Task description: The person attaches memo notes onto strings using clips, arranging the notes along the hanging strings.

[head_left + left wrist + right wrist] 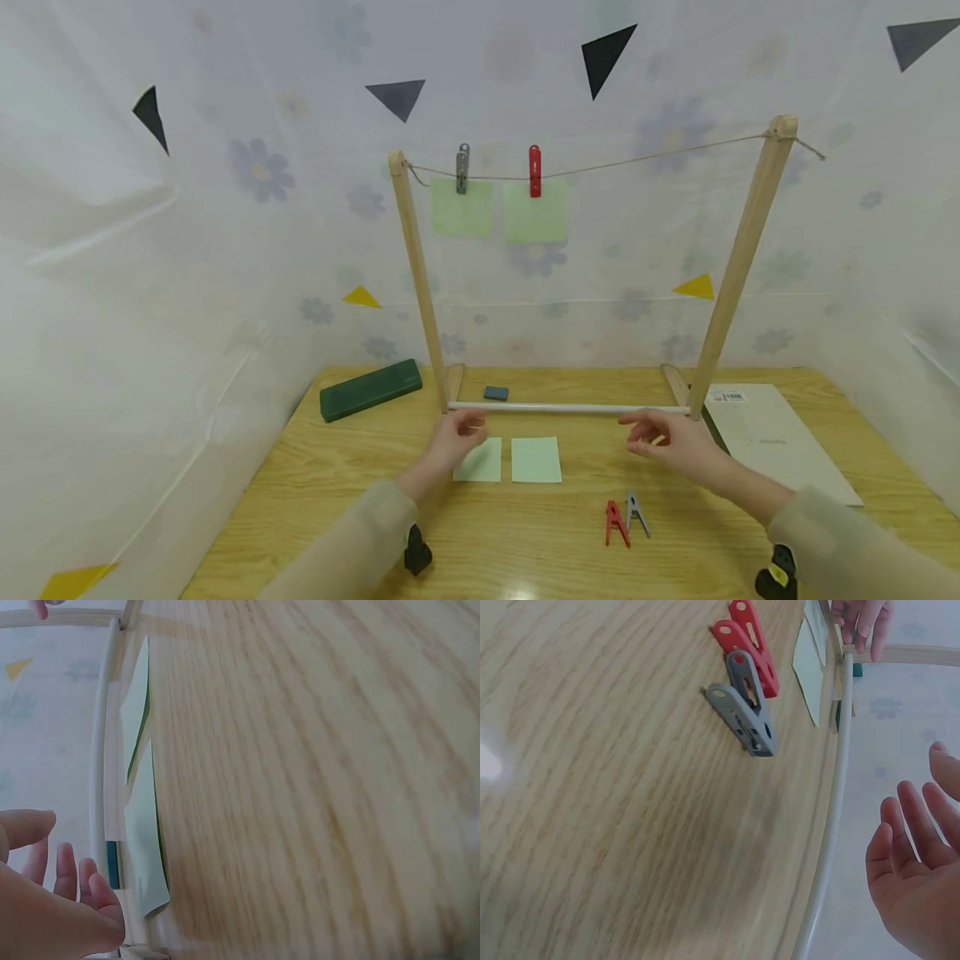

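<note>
My left hand (456, 435) hovers over the left of two pale green paper squares, its fingers loosely bent and nothing in them. That left paper square (480, 462) lies partly under the hand in the head view; the right paper square (536, 460) lies beside it. On the other side my right hand (671, 442) is held above the table near the white rod (570, 408), fingers relaxed and holding nothing. Nearer me lie a red clothespin (617, 525) and a grey clothespin (742, 712), side by side on the wood.
A wooden frame's left post (418, 275) and right post (738, 275) carry a string (645, 158). From it hang two green papers, under a grey clip (462, 169) and a red clip (535, 172). Around stand a green case (371, 390), a blue eraser (496, 392) and a white pad (780, 442).
</note>
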The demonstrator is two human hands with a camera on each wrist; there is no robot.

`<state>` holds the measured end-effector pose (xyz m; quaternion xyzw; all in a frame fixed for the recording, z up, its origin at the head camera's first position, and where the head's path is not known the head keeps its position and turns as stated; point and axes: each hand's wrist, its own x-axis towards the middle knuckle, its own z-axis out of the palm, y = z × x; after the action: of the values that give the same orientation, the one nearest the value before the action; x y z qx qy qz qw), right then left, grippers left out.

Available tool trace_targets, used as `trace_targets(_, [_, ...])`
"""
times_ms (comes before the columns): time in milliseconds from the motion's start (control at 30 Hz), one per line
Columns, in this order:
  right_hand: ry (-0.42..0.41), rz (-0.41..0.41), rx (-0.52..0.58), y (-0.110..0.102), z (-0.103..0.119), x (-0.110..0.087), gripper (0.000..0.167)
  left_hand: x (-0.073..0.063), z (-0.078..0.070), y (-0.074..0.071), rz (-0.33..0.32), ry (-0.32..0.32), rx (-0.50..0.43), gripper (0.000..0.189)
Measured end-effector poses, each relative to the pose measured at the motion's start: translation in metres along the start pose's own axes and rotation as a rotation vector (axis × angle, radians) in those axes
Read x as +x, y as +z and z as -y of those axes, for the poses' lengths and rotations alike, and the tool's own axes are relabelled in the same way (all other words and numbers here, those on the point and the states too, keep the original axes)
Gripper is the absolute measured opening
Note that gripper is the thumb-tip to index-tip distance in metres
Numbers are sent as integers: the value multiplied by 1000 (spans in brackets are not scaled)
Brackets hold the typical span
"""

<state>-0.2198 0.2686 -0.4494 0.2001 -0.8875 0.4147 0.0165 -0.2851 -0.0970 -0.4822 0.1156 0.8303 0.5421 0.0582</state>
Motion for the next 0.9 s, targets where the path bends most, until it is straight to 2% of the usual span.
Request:
trace_targets(133, [-33,76,72,3,-9,-7,38,0,4,2,15,9,12,36])
trace_targets(267, [-67,129,98,7,-17,-13,38,-1,6,3,22,5,10,39])
trace_targets(400, [-54,179,124,12,-23,-18,41,-3,7,6,15,-27,13,41])
trace_targets(567, [-47,255,148,16,-27,-25,44,-6,7,7,27,-39,65,44])
trace_targets(767, [-25,301,167,13,-26,-29,49,-5,11,8,42,-26,65,48])
trace_targets(900, [-72,299,135,11,-29,-29,50,-5,14,8,50,-15,61,50])
